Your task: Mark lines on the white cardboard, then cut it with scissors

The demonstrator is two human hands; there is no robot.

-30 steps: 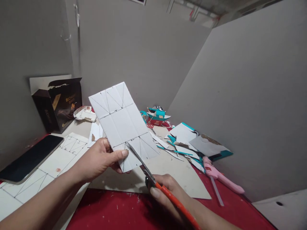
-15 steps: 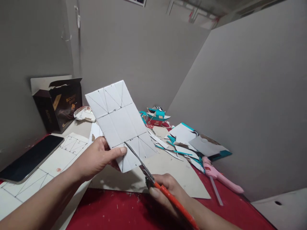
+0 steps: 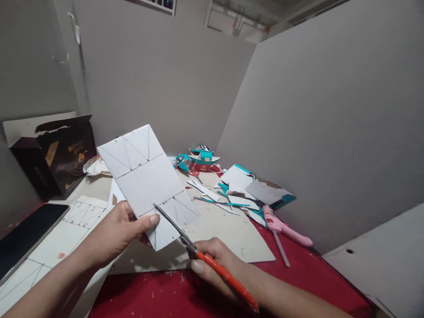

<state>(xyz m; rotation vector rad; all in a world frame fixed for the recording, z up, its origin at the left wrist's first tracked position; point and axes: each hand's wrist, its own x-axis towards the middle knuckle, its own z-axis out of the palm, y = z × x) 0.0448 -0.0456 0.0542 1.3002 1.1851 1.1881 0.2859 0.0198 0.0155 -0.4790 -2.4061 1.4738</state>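
My left hand (image 3: 127,227) pinches a white piece of cardboard (image 3: 150,176) by its lower left edge, thumb on top. Pencilled lines and triangles mark its two ends, with a plain band between them. In my right hand (image 3: 217,265) are scissors (image 3: 220,276) with orange handles. Their dark blades lie across the lower end of the cardboard, the tip just past the drawn cross line near my left thumb. Whether the lower blade is behind the card is hidden. Under both hands lies a large pale sheet (image 3: 232,247) on a red table surface (image 3: 149,293).
A black phone (image 3: 29,238) lies on a drawn paper pattern (image 3: 49,240) at left, before a dark box (image 3: 54,154). Cardboard offcuts (image 3: 241,201) and a pink glue gun (image 3: 286,229) are at right. Small teal paper pieces (image 3: 202,159) stand behind. Grey walls enclose the table.
The whole view has shifted, so most things appear further left. The cardboard stays in my left hand, and the scissor blades still lie across its lower end.
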